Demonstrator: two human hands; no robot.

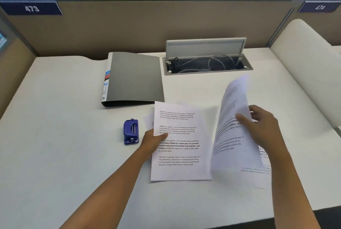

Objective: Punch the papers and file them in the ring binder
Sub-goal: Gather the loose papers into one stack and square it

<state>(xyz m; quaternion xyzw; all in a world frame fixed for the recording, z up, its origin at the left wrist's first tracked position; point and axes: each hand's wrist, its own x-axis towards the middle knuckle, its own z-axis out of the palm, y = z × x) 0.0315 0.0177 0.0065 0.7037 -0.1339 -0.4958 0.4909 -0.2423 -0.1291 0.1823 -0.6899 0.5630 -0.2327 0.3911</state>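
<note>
Head view looks down on a white desk (64, 136) where a grey ring binder (134, 79) lies closed near the back. Printed papers (180, 144) lie nearer the person, just in front of the binder. The right hand (262, 127) pinches one blurred sheet (232, 118) lifted on edge, and the left hand (153, 140) grips the flat stack's left edge. A small blue hole punch (131, 132) sits just beside the left hand.
</note>
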